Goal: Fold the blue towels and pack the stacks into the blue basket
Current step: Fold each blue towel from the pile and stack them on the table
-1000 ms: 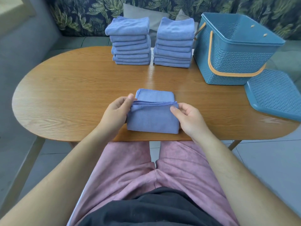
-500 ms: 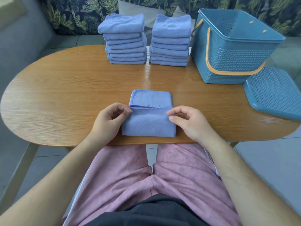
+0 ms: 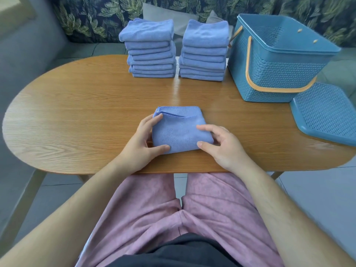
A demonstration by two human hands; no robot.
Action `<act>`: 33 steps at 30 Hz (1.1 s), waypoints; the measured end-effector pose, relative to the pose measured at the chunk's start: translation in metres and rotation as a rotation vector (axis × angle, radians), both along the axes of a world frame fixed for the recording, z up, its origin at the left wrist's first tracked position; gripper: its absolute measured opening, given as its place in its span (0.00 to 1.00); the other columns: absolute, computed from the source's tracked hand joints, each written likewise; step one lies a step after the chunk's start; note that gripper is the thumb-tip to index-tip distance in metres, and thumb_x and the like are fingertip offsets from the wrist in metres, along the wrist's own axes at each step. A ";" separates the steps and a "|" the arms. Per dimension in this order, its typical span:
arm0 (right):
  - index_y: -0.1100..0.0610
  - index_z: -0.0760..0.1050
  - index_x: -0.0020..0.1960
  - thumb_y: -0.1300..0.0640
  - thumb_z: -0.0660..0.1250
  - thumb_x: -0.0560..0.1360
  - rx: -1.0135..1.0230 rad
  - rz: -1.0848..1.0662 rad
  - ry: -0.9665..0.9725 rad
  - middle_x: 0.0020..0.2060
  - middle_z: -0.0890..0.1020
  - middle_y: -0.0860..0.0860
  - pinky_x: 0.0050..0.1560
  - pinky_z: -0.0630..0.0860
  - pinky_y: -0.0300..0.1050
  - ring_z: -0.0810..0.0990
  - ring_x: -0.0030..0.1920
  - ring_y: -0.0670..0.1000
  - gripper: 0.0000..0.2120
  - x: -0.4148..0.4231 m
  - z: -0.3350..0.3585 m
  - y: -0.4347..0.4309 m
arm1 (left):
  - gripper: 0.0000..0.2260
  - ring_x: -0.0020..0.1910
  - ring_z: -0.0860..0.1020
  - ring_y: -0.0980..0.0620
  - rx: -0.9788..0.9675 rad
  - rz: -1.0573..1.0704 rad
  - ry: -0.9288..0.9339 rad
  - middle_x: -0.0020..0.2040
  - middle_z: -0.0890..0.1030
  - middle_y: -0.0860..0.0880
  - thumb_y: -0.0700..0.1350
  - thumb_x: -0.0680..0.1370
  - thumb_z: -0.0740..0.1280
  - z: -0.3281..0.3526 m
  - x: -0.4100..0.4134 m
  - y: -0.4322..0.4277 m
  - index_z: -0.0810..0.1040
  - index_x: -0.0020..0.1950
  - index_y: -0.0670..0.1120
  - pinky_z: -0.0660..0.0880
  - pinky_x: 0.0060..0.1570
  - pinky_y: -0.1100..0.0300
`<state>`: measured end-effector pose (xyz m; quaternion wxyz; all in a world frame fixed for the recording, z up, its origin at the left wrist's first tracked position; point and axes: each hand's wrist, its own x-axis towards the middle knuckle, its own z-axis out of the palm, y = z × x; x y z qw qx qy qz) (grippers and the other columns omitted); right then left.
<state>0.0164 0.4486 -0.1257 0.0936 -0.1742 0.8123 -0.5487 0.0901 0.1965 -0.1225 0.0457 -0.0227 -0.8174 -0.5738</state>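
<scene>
Fold is down. Half a second ago both hands were pinching the flap's hemmed edge over the middle of the towel. Now that edge lies near the far side, just short of the bottom layer's hem. The folded towel (image 3: 179,132) sits flat on the desk (image 3: 86,116), near the front edge, straight in front of you. Its footprint looks similar to the ones already stacked.

Your left hand (image 3: 142,143) has shifted to the towel's left side. Index is on the far-left corner, thumb on the near-left corner, fingers fairly straight, so pressing rather than gripping. Your right hand (image 3: 221,149) has its index and thumb on top at the right side, with the other fingers bent against the right edge. Can't tell whether they've got under the cloth or are just squaring it.

My read: folding of this towel is done or nearly so. The hems are slightly offset at the far-left corner, which is minor. Next move is probably to lift it onto a stack.

The left stack (image 3: 151,49) and right stack (image 3: 204,51) stand side by side at the far side of the desk, well apart from the towel and similar in height. The blue basket (image 3: 279,70) is just right of the right stack, open, handle down. Its lid (image 3: 325,112) lies in front of it at the desk's right end. No towels show in the part of the basket you can see, so packing looks not yet started.

Risk: the loose top flap may open on the lift, so take all layers.
</scene>
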 end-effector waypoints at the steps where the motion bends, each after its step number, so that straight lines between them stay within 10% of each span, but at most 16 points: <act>1: 0.36 0.81 0.57 0.49 0.73 0.70 0.029 0.003 0.009 0.60 0.81 0.44 0.68 0.73 0.56 0.80 0.61 0.47 0.17 0.000 0.000 0.001 | 0.36 0.68 0.75 0.48 0.031 0.019 -0.010 0.75 0.63 0.59 0.36 0.75 0.75 -0.001 0.000 0.000 0.63 0.77 0.56 0.75 0.64 0.54; 6: 0.41 0.81 0.56 0.57 0.75 0.75 0.016 0.014 0.061 0.57 0.81 0.38 0.67 0.74 0.54 0.80 0.60 0.45 0.14 0.003 0.002 0.001 | 0.28 0.56 0.84 0.49 0.176 0.087 -0.098 0.55 0.86 0.47 0.43 0.76 0.75 -0.007 0.003 0.000 0.70 0.74 0.57 0.78 0.59 0.53; 22: 0.43 0.79 0.61 0.63 0.74 0.75 0.006 0.029 0.096 0.59 0.77 0.37 0.54 0.69 0.30 0.77 0.57 0.39 0.20 0.004 0.004 0.003 | 0.06 0.38 0.75 0.57 0.249 0.304 -0.105 0.38 0.78 0.51 0.51 0.73 0.78 -0.006 0.006 0.007 0.83 0.46 0.54 0.70 0.39 0.72; 28: 0.46 0.80 0.62 0.64 0.74 0.75 -0.023 0.049 0.048 0.60 0.77 0.41 0.62 0.74 0.42 0.79 0.61 0.45 0.20 0.006 0.010 0.002 | 0.17 0.51 0.84 0.51 0.342 0.080 -0.184 0.52 0.86 0.46 0.48 0.71 0.78 0.001 0.008 0.006 0.83 0.58 0.54 0.77 0.53 0.63; 33: 0.47 0.81 0.61 0.63 0.73 0.76 -0.036 0.037 0.062 0.58 0.78 0.40 0.41 0.69 0.26 0.77 0.38 0.35 0.17 0.013 0.016 0.004 | 0.20 0.61 0.81 0.48 0.352 0.041 -0.061 0.67 0.77 0.51 0.41 0.72 0.75 0.006 0.010 0.004 0.81 0.64 0.45 0.78 0.60 0.57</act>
